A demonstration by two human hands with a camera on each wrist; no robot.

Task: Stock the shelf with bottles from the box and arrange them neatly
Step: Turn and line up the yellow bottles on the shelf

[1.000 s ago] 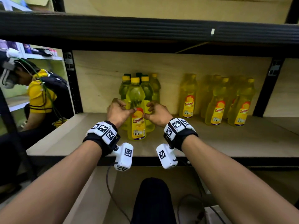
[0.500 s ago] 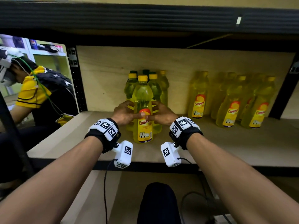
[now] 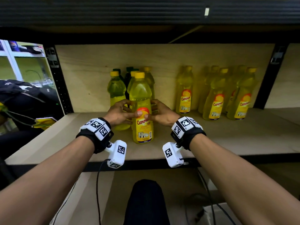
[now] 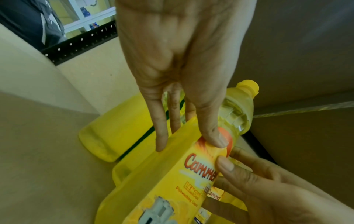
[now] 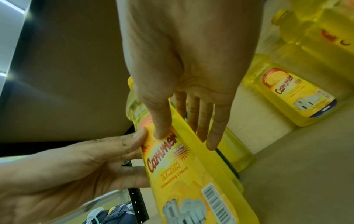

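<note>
A wooden shelf (image 3: 211, 140) with a pale back wall is seen, set in a black metal frame. At the far left, past the black post (image 3: 60, 82), part of another person (image 3: 30, 101) in dark clothes can be made out.

Left of the middle, a small group of bottles (image 3: 116, 93) is stood near the back wall. Yellow caps are seen on some and dark green caps on two at the back.

In front of that group, one yellow bottle (image 3: 142, 114) is stood upright on the shelf, with its label faced forward. The word "LEMON" can be read on the label in the wrist views.

The bottle is held from both sides. The left hand (image 3: 119, 113) is wrapped on its left side, with the thumb pressed on the top of the label and the fingers laid along the side. The right hand (image 3: 162, 113) is wrapped on its right side in the same way. The two thumbs are set close together on the front.

To the right, well apart from the held bottle, a row of yellow bottles (image 3: 215, 95) is stood near the back wall, with labels faced forward.
</note>
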